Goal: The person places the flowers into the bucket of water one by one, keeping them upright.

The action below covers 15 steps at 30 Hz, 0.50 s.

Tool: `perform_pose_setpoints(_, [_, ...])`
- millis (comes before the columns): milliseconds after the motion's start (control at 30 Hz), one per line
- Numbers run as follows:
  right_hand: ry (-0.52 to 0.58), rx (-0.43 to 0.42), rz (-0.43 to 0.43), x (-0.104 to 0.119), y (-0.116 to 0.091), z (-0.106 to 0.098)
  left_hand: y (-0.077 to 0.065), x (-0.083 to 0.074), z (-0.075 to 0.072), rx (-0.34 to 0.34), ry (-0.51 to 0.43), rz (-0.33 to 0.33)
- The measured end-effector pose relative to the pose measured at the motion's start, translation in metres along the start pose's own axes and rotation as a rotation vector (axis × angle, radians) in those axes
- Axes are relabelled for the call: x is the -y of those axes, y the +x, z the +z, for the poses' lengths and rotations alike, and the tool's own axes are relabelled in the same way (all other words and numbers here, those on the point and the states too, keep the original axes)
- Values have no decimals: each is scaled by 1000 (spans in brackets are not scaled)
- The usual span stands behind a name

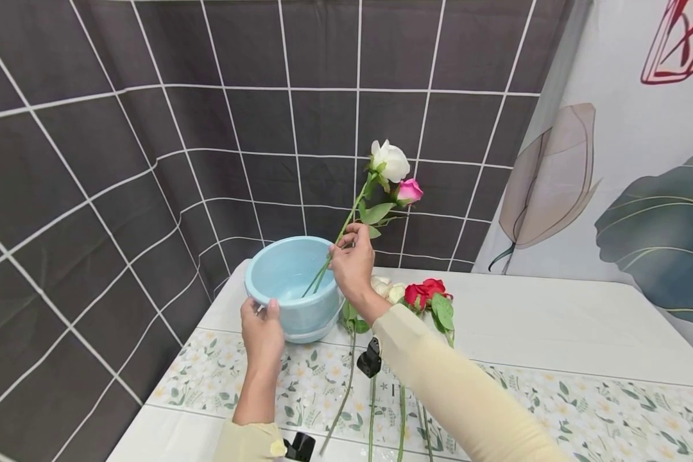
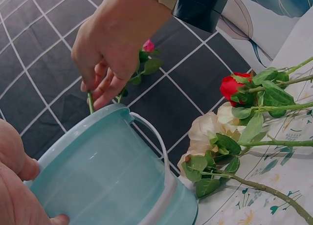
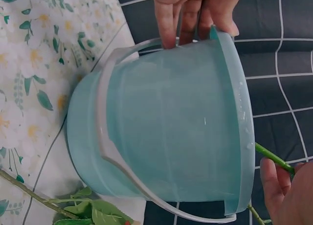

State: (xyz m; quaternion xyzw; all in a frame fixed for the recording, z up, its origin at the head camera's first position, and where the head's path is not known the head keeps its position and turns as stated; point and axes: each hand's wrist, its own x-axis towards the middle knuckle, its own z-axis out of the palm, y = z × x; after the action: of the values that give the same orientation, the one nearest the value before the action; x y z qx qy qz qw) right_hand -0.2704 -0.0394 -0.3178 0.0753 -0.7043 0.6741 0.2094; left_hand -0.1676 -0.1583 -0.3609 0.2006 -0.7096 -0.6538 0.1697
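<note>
A light blue bucket (image 1: 308, 316) stands near the back left corner of the table. At its near left rim my left hand (image 1: 264, 337) grips the edge, thumb uppermost. My right hand (image 1: 355, 266), over the bucket's right rim, pinches green stems (image 1: 346, 226) whose lower ends reach inside the bucket. Above that hand a white rose (image 1: 391, 162) and a pink rose (image 1: 409, 191) lean up to the right. Red roses (image 1: 427, 293) and pale cream roses (image 2: 200, 134) lie on the table right of the bucket, partly hidden by my right arm in the head view.
The bucket's pale handle (image 3: 105, 112) hangs down along its side. Loose stems (image 1: 346, 398) stretch toward me across the flower-patterned tablecloth (image 1: 554, 398). A dark cloth with white grid lines (image 1: 323, 122) hangs behind and to the left; a leaf-printed curtain (image 1: 560, 186) hangs at the right.
</note>
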Motion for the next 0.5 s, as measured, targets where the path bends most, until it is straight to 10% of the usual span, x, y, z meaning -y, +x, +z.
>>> perform_pose_setpoints(167, [-25, 22, 22, 0, -2, 1, 6, 7, 1, -19, 15, -12])
perform_pose_setpoints(500, [-96, 60, 55, 2, -5, 1, 92, 118, 9, -100, 78, 52])
